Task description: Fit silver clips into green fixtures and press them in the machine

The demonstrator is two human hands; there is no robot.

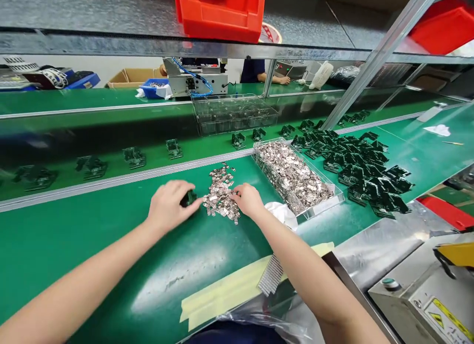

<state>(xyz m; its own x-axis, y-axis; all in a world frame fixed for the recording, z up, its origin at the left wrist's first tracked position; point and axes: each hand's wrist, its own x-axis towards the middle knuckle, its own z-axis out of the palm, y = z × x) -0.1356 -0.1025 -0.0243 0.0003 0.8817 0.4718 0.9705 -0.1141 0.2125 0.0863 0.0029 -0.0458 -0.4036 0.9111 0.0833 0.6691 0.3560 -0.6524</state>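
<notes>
My left hand [167, 205] is closed around a small dark green circuit board [189, 198], held just above the green bench. To its right lies a loose pile of small silvery metal pieces [219, 188]. At the right side of that pile, my right hand [249, 199] has its fingertips pinched together among the pieces; what sits between them is too small to make out. A clear plastic tray [338, 198] full of the same metal pieces stands to the right of my right hand.
A large heap of green circuit boards [355, 161] lies beyond the tray. Single boards [134, 157] sit along the strip behind the rail. Pale yellow tape [222, 294] marks the front edge. A red bin [222, 13] hangs over the shelf; a co-worker's arm [274, 78] shows behind.
</notes>
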